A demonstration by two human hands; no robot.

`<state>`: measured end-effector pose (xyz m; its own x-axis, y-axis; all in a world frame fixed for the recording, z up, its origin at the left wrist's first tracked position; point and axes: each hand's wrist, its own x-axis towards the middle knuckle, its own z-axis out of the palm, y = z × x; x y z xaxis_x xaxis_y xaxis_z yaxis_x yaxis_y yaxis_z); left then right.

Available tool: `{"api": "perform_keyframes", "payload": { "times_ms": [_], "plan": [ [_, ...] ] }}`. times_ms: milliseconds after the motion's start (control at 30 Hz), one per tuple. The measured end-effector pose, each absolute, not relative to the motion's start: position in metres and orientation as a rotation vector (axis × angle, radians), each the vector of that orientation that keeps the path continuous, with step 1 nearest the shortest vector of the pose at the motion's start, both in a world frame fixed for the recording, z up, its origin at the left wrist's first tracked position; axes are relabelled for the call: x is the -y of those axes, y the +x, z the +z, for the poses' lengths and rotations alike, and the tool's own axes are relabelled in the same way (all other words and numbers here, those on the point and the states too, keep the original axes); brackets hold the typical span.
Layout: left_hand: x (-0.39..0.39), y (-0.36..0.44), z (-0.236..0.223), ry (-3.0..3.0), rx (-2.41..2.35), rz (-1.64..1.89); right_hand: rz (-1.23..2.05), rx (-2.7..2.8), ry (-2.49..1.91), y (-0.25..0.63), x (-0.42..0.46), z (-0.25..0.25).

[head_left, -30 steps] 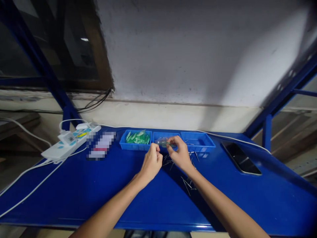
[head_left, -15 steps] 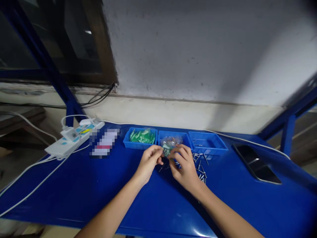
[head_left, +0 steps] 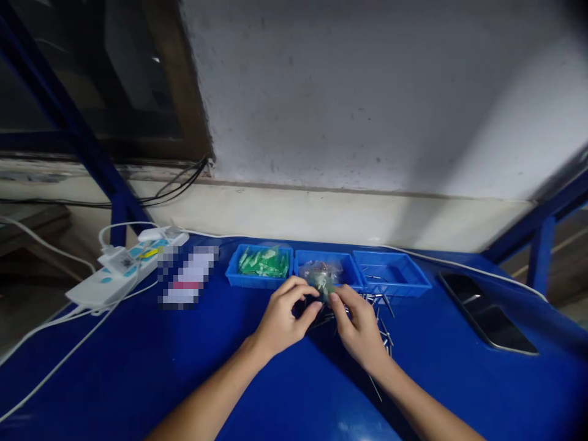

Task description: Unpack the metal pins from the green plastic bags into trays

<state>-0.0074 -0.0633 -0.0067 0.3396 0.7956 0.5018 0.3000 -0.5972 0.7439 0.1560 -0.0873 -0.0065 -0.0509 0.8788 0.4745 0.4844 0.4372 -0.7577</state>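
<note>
My right hand pinches the edge of a small clear plastic bag with a green tint, held up in front of the middle blue bin. Facing it, my left hand has thumb and forefinger curled close together by the bag's left side; anything between those tips is too small to make out. Thin metal pins resembling blind rivets lie loose under and beside my right hand, partly hidden by it. Crumpled clear plastic packaging shows in the middle bin, behind the bag.
Green plastic packets fill the left bin. A few pins lie in the right bin. A black phone rests at the right. A white power strip with cables and a blurred-out item lie at the left.
The bag and both hands appear slightly lower and to the right, partly because the view has shifted. My left thumb and fingers have changed their pose beside the bag.
</note>
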Motion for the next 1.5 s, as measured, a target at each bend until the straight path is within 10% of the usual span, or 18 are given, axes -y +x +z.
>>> {"api": "perform_keyframes", "payload": {
  "times_ms": [333, 833, 1133, 1500],
  "plan": [
    [0.065, -0.008, -0.006, 1.332, -0.807, 1.09, 0.166, 2.048, -1.038, 0.159, 0.093, -0.011],
    [0.069, -0.014, -0.008, 2.03, -1.0, 1.041, 0.986, 1.463, -1.309, 0.165, 0.087, 0.005],
    [0.072, -0.005, -0.004, 1.355, -0.946, 1.03, 0.365, 1.809, -1.058, 0.164, 0.103, 0.005],
    [0.078, -0.006, -0.006, 2.171, -0.944, 1.257, 0.537, 1.64, -1.288, 0.16, 0.091, 0.0]
  ]
}}
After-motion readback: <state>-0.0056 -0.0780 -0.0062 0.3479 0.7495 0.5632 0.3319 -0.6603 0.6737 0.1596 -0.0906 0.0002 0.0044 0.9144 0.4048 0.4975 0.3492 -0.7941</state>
